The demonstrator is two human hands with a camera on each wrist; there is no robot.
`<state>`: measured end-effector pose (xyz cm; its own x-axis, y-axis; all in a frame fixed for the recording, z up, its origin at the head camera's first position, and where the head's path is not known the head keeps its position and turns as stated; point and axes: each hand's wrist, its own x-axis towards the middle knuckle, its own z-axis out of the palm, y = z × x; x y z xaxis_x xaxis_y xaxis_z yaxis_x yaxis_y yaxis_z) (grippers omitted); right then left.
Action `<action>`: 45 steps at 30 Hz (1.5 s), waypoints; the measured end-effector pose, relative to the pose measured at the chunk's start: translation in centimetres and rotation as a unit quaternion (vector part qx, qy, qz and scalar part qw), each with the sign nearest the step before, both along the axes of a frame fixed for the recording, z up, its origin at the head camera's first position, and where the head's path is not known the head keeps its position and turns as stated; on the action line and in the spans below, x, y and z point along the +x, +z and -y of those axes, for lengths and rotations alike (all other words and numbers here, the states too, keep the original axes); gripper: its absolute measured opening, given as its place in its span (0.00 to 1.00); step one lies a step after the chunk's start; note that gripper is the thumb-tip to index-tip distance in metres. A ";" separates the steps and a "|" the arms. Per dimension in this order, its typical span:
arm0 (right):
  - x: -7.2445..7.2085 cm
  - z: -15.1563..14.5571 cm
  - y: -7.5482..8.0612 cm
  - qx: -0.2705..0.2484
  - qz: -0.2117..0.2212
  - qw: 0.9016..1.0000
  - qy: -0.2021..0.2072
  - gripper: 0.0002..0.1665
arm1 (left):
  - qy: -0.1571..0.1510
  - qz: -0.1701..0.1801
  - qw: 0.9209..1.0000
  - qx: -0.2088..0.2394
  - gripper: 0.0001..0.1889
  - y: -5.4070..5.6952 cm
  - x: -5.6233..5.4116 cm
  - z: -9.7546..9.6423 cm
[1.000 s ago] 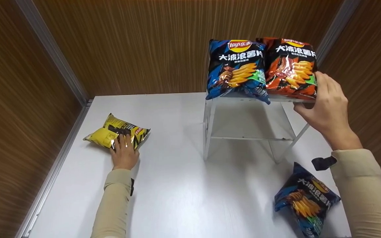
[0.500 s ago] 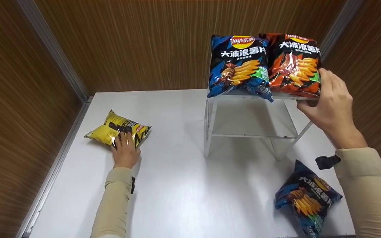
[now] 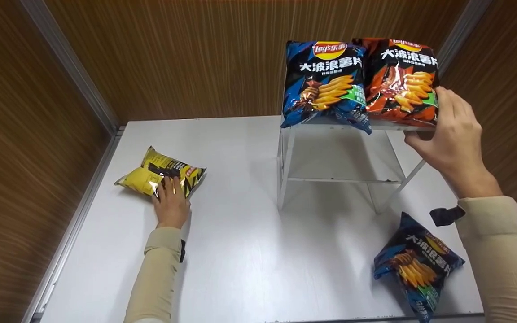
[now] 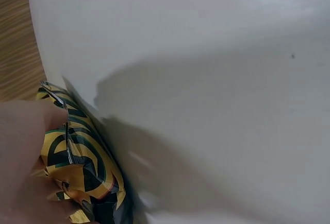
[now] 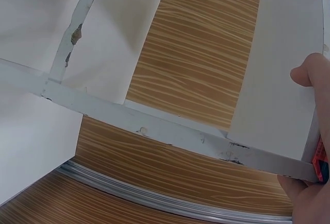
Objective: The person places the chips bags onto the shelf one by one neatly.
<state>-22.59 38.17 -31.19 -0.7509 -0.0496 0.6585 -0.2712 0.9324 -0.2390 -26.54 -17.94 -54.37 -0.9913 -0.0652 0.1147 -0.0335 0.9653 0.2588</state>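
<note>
On the white tabletop at left lies a yellow bag of potato chips (image 3: 139,179). My left hand (image 3: 171,208) pinches its near edge, with fingers over the top; the left wrist view shows the bag (image 4: 85,157) creased beside the hand (image 4: 26,157). A red bag of potato chips (image 3: 402,85) stands on the white rack's top shelf, beside a blue bag (image 3: 323,80). My right hand (image 3: 456,139) holds the red bag's right side, its thumb below the shelf edge. In the right wrist view, the hand (image 5: 317,110) wraps the shelf's corner, where a red sliver of bag shows.
Another blue chip bag (image 3: 418,264) lies at the table's front right, close to my right forearm. The two-level white rack (image 3: 343,180) stands on the tabletop (image 3: 240,251). Wood-grain walls (image 3: 195,58) enclose the back and both sides.
The whole head view has shifted slightly, with the rack and bags appearing higher. Both hands keep their places at the yellow bag and the red bag.
</note>
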 end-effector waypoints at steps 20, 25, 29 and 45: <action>0.0 0.1 0.1 -0.004 0.001 1.000 -0.004 0.55 | -0.014 0.020 1.000 -0.004 0.43 -0.1 1.6 -2.3; 0.1 0.1 0.1 -0.007 0.008 1.000 -0.005 0.55 | -0.029 0.013 0.999 0.007 0.43 0.1 2.2 -2.9; 0.1 0.1 0.0 -0.008 0.006 1.000 -0.003 0.55 | -0.039 0.000 0.999 0.012 0.42 0.1 2.6 -3.2; 0.0 0.1 -0.1 -0.007 -0.008 1.000 0.001 0.54 | -0.052 -0.046 0.998 0.003 0.42 0.5 2.9 -3.7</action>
<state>-22.55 38.07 -31.28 -0.7408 -0.0413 0.6704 -0.2761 0.9286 -0.2479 -23.63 -14.22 -53.92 -0.9781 0.0365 0.2050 0.0907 0.9608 0.2620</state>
